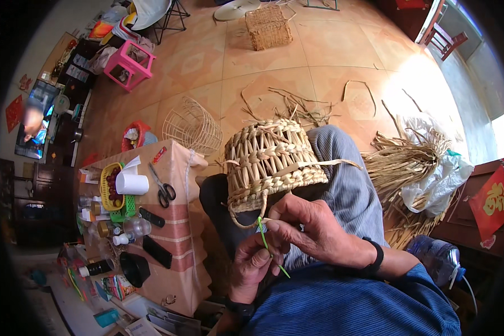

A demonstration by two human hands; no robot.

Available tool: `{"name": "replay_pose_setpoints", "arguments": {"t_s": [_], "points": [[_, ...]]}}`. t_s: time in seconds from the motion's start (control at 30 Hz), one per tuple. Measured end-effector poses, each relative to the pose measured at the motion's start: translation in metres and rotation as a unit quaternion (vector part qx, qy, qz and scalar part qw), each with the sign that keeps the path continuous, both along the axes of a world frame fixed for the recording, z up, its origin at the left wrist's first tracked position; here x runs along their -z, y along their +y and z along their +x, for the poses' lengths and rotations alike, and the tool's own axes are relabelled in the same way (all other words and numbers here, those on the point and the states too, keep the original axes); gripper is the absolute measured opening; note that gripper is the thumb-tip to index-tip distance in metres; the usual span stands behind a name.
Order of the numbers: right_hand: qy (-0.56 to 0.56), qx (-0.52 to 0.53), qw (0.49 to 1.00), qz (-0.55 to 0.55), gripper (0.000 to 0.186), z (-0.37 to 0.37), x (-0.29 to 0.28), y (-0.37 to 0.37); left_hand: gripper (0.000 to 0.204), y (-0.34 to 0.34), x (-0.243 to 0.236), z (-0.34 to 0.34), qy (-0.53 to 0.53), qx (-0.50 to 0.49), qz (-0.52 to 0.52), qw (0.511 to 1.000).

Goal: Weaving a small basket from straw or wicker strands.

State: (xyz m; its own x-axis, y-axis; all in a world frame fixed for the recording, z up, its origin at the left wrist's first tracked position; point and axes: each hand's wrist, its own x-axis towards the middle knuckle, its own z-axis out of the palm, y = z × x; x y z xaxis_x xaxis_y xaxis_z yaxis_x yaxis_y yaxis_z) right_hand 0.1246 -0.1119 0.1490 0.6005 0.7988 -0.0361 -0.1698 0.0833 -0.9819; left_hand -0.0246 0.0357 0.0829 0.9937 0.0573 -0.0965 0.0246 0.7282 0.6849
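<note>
A woven straw basket (274, 159) rests on my lap, tipped on its side, with an openwork wall between braided bands. From its near rim hangs a loop of twisted straw cord (242, 225). My left hand (251, 269) is closed on a thin bright green needle-like strip (265, 241), whose upper tip lies against the cord. Beside it, my right hand (322, 229) pinches around the cord's end next to that tip. The fingers partly hide the exact grip. A loose flat straw strand (341, 162) sticks out from the basket's right side.
On the left, a cloth-covered table (176, 224) holds scissors (163, 189), a paper roll (132, 183), phones and bottles. Dry straw bundles (409, 162) and a plastic bag lie at right. A wire-like basket frame (193, 127), pink stool (130, 66) and woven box (267, 28) stand beyond.
</note>
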Motion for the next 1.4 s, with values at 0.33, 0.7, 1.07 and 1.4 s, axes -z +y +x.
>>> {"name": "replay_pose_setpoints", "arguments": {"t_s": [0.33,0.7,1.07,1.4], "points": [[0.012,-0.028,0.999,-0.009,0.015,0.005,-0.005,-0.003,0.036,0.000,-0.008,0.003,0.034,0.001,0.033,0.999],[0.120,-0.093,0.988,0.003,0.018,0.019,0.003,-0.014,0.039,0.008,-0.007,-0.001,0.044,0.034,0.111,0.992],[0.101,-0.103,0.990,0.010,0.020,0.017,0.018,-0.015,0.044,0.005,-0.010,0.005,0.026,0.122,0.163,0.979],[0.178,-0.113,0.976,0.055,0.019,0.015,0.022,-0.014,0.044,-0.019,-0.014,0.015,0.068,0.040,0.035,0.996]]}}
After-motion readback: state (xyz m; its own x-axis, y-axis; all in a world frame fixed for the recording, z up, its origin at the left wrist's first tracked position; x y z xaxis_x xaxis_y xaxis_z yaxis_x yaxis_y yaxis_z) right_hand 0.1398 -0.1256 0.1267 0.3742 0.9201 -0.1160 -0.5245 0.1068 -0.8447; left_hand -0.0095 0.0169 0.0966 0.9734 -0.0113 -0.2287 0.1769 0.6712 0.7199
